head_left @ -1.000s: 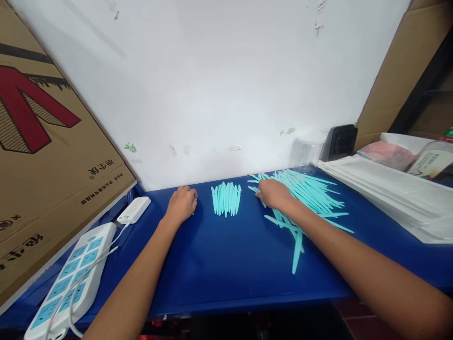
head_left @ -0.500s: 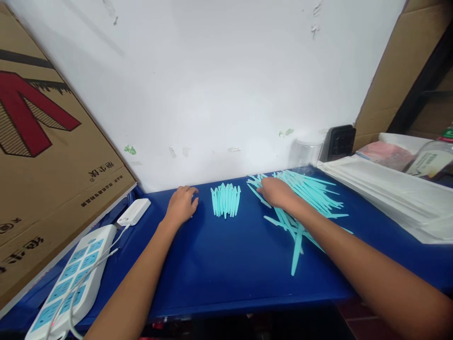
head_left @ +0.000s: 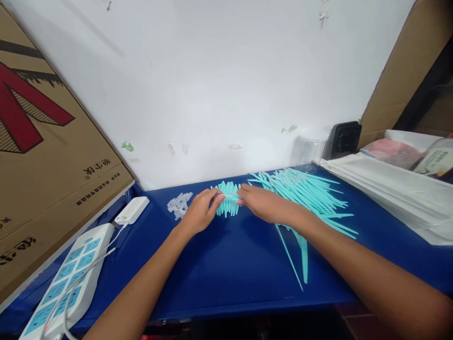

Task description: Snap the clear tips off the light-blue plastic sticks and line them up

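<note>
My left hand (head_left: 202, 208) and my right hand (head_left: 261, 202) meet over a neat row of slim turquoise plastic sticks (head_left: 228, 210), shaped like eyebrow razors. Between the fingertips a pale turquoise stick (head_left: 231, 194) lies crosswise, its right end pinched by my right hand. My left thumb and fingers are closed at its left end, apparently on a small clear cap, largely hidden. A small heap of clear plastic caps (head_left: 179, 206) lies left of my left hand. Beyond my right hand spreads a loose pile of the same turquoise sticks (head_left: 311, 193).
On the blue table (head_left: 226, 269), a white power strip (head_left: 71, 278) with cables and a white adapter (head_left: 132, 210) lie at left. A cardboard box (head_left: 53, 156) leans there. White sheets (head_left: 392, 193), a clear container (head_left: 311, 148) and a black object (head_left: 345, 139) stand right.
My right hand has moved left from the pile with a stick. My left hand has come right off the clear caps, uncovering them. Both hands now meet above the row.
</note>
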Motion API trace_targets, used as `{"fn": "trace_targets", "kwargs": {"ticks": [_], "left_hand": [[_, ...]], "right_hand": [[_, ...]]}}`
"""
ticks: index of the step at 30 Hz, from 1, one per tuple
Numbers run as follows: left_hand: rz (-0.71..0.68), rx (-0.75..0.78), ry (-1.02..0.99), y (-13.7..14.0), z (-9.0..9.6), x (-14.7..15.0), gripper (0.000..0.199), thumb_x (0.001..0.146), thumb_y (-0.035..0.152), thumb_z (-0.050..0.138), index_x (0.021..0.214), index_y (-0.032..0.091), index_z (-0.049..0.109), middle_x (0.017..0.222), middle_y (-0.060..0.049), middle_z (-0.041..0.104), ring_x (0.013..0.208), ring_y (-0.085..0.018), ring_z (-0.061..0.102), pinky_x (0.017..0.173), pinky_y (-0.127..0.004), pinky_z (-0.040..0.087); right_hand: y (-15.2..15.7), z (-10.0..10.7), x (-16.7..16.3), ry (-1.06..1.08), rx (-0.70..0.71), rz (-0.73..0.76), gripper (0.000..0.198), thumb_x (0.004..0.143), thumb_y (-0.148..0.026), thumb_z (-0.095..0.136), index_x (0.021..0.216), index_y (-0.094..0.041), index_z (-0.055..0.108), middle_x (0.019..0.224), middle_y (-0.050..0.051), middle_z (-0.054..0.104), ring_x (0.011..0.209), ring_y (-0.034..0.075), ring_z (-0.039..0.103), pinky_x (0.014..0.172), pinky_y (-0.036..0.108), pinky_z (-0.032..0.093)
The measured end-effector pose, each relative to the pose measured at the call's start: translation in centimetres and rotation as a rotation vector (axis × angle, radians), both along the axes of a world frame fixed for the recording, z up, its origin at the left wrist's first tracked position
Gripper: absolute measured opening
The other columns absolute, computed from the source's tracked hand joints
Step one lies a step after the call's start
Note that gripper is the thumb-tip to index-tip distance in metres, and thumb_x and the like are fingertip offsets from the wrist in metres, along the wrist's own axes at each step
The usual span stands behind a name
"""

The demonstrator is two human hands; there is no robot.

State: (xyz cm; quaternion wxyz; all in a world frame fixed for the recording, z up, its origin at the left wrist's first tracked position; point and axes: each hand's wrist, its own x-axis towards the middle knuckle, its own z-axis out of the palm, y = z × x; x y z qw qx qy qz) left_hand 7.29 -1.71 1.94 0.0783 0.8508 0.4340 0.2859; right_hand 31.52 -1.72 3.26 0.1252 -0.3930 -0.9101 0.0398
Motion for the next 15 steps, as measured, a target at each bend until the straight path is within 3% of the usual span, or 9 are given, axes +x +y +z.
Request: {"fn": "trace_targets", "kwargs": {"ticks": [5, 11, 15], "left_hand": [[-0.067, -0.022, 0.024, 0.0, -0.1, 0.4, 0.040, 0.109, 0.044, 0.039, 0.083, 0.020, 0.059, 0.075, -0.001, 0.061, 0.073, -0.017, 0.057, 0.070, -0.031, 0.040], [-0.058, -0.069, 0.030, 0.0, -0.4, 0.3, 0.033, 0.107, 0.045, 0.047, 0.097, 0.021, 0.067, 0.075, 0.002, 0.062, 0.069, -0.015, 0.055, 0.065, -0.027, 0.036], [-0.057, -0.053, 0.005, 0.2, -0.2, 0.0, 0.031, 0.107, 0.041, 0.048, 0.096, 0.020, 0.068, 0.076, 0.002, 0.063, 0.067, -0.013, 0.053, 0.066, -0.026, 0.036]], "right_hand": [[-0.6, 0.1, -0.8, 0.007, -0.036, 0.047, 0.021, 0.110, -0.031, 0.043, 0.097, -0.019, 0.055, 0.092, 0.008, 0.062, 0.077, 0.019, 0.053, 0.066, 0.030, 0.030], [0.1, -1.8, -1.8, 0.018, -0.001, 0.023, 0.029, 0.111, -0.037, 0.041, 0.101, -0.018, 0.060, 0.087, 0.008, 0.064, 0.076, 0.020, 0.054, 0.063, 0.029, 0.027], [0.7, -2.8, -1.8, 0.095, 0.024, 0.034, 0.031, 0.110, -0.040, 0.041, 0.100, -0.017, 0.060, 0.090, 0.010, 0.066, 0.082, 0.021, 0.056, 0.066, 0.029, 0.029]]}}
